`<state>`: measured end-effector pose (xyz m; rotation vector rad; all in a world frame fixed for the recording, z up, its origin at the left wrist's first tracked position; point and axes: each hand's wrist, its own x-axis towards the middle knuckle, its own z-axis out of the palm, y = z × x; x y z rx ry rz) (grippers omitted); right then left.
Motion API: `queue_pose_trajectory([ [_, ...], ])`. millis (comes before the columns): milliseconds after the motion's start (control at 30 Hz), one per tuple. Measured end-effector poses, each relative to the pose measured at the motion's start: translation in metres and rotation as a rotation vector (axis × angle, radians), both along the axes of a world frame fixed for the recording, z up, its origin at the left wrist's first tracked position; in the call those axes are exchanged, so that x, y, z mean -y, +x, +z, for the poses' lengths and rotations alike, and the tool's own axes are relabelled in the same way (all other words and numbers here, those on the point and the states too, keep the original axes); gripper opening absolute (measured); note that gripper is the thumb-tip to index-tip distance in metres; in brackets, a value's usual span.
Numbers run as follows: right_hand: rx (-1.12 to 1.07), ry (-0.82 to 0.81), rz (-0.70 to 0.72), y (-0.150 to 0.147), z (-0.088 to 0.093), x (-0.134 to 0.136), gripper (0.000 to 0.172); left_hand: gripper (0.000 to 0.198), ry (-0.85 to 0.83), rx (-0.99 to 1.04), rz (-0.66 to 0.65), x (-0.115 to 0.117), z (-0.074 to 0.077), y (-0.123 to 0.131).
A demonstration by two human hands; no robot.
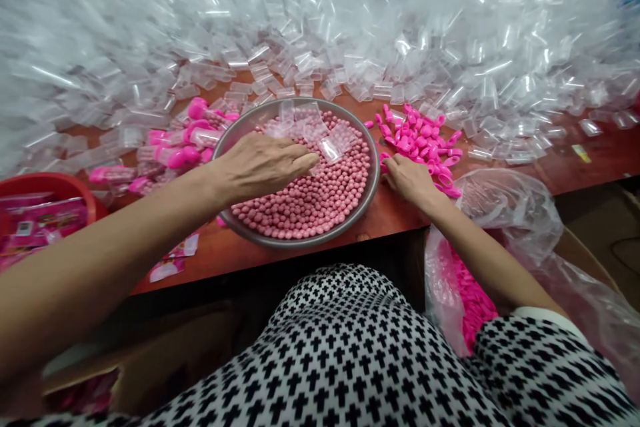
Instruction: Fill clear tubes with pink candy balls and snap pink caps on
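A round metal bowl sits on the red-brown table, filled with small pink round candies. Several clear plastic tubes lie on top of the candies at the bowl's far side. My left hand hovers palm down over the bowl, fingers curled together near one clear tube; whether it grips it is hidden. My right hand rests on the table right of the bowl, fingers bent into a pile of pink caps.
A huge heap of clear tubes covers the table's far half. Capped pink tubes lie left of the bowl. A red basin with pink packets stands far left. A plastic bag of pink caps hangs beside my right arm.
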<state>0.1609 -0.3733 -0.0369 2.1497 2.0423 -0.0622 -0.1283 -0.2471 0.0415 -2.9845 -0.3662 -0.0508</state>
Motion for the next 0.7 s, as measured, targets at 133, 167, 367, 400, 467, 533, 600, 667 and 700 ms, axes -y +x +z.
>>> queue_pose_trajectory([
  [133,0.007,0.042,0.350,0.022,-0.011,0.000,0.042,0.028,-0.085,-0.366,0.022,0.021,0.004,0.001],
  [167,0.011,0.041,0.446,0.028,-0.015,-0.001,0.042,0.027,-0.098,-0.412,0.006,0.025,0.000,0.006],
  [367,-0.050,0.002,0.533,0.045,-0.027,-0.014,0.036,0.025,-0.244,-0.358,0.070,0.035,-0.037,0.051],
  [400,-0.068,0.010,0.511,0.045,-0.027,-0.014,0.036,0.023,-0.301,-0.287,0.132,0.034,-0.042,0.053],
  [467,-0.103,0.045,0.455,0.044,-0.027,-0.012,0.033,0.016,-0.498,-0.070,0.248,0.030,-0.048,0.051],
  [533,-0.162,0.124,0.379,0.042,-0.028,-0.008,0.028,0.016,-0.855,0.206,0.321,0.027,-0.050,0.041],
  [600,-0.274,0.230,0.281,0.039,-0.030,-0.005,0.021,0.023,-1.298,0.437,0.365,0.026,-0.049,0.029],
  [667,-0.440,0.312,0.133,0.036,-0.033,-0.004,0.014,0.031,-1.648,0.582,0.416,0.029,-0.047,0.019],
  [700,-0.535,0.339,0.040,0.034,-0.033,-0.004,0.014,0.034,-1.758,0.635,0.439,0.031,-0.047,0.016],
])
